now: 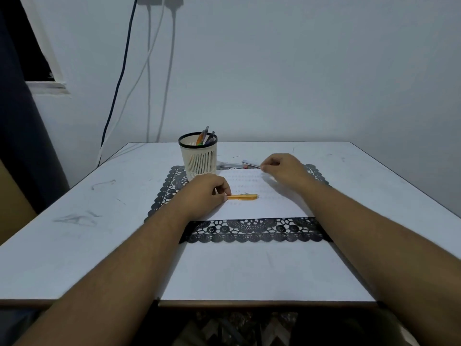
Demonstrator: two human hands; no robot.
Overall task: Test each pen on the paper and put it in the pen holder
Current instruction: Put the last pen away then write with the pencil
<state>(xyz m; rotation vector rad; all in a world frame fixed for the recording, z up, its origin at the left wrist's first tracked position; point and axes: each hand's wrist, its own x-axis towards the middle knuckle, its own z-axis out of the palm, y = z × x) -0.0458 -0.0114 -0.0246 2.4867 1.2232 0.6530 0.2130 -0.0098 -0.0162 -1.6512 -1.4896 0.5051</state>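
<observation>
Left hand (208, 191) pinches the orange pen (242, 197) by its end — its long axis runs rightward across the paper (262, 208); right hand (284, 168) pinches a grey pen (250, 164); pen holder (198, 156) just beyond the left hand — nearer it.

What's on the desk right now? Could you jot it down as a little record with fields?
surface: white table with a black lace mat
paper: white sheet on the mat, faint marks near its far end
holder: slatted cup at the mat's far left, several pens standing in it
orange pen: flat on the paper
left hand: pinches the orange pen's end
right hand: pinches a grey pen beyond the paper
loose pens: more by the holder
</observation>
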